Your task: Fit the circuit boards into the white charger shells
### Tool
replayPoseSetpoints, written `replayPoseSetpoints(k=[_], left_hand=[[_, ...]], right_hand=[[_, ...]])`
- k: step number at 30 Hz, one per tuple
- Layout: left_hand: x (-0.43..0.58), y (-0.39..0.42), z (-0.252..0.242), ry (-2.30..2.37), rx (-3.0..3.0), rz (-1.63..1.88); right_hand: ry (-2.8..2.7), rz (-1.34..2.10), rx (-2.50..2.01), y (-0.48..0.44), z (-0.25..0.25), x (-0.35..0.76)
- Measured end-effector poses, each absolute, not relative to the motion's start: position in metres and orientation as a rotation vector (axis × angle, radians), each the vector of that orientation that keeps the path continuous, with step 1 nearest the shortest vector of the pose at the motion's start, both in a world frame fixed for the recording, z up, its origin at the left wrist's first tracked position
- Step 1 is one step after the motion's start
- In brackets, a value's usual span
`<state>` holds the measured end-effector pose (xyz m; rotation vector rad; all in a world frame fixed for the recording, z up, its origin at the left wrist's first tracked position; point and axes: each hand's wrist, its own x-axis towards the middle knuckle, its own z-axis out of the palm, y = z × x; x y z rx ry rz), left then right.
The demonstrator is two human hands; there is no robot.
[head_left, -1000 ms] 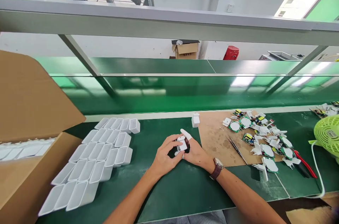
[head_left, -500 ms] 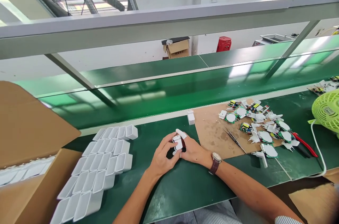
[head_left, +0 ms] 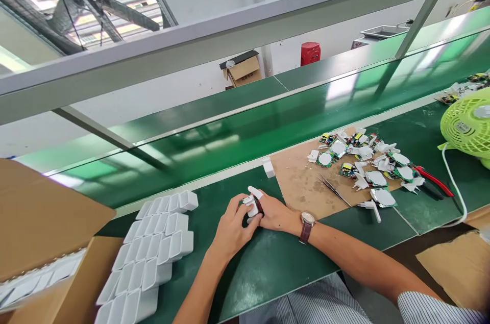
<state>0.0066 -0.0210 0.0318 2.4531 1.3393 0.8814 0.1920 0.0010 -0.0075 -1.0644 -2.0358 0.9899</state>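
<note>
Between my two hands, above the green bench, is a small white plastic part [head_left: 251,206] with a dark area beside it. My left hand [head_left: 230,228] curls its thumb and fingers round the part from the left. From the other side my right hand [head_left: 278,214] grips it too, a white cover on one fingertip; its curled fingers are partly hidden. A white plastic case [head_left: 268,168] stands just beyond them at the bench's back edge. To the left are rows of open white plastic cases [head_left: 147,274]. Tweezers [head_left: 334,191] lie on a brown sheet [head_left: 296,186] at the right.
Circuit boards [head_left: 376,178] with white plastic pieces are heaped on and beside the sheet. Red-handled pliers [head_left: 436,181] lie close by. A green fan [head_left: 465,127] with a white cord stands far right. An open cardboard box [head_left: 78,283] occupies the left; a rail [head_left: 237,33] crosses behind.
The camera view has tilted and shifted, so the bench things appear moved. Both hands stay together round the white part, with only slight finger movement.
</note>
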Motion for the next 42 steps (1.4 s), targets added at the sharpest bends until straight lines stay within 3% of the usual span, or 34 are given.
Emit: replayPoseSetpoints(k=[8,14,22,42], left_hand=[[0.003,-0.007,0.028,1.344,2.240,0.829],[0.012,0.047,0.030,1.361,2.108,0.968],[0.047,0.108,0.031,1.253,2.095,0.922],[0.045,0.095,0.018,1.192,1.944,0.913]], right_hand=[[-2.049,0.880,-1.005,0.002,-0.003,0.202],[-1.605,0.588,-1.024,0.019,0.011,0.234],[-1.550,0.859,-1.098,0.048,-0.020,0.245],[-1.557,0.687,-1.205,0.072,-0.041,0.237]])
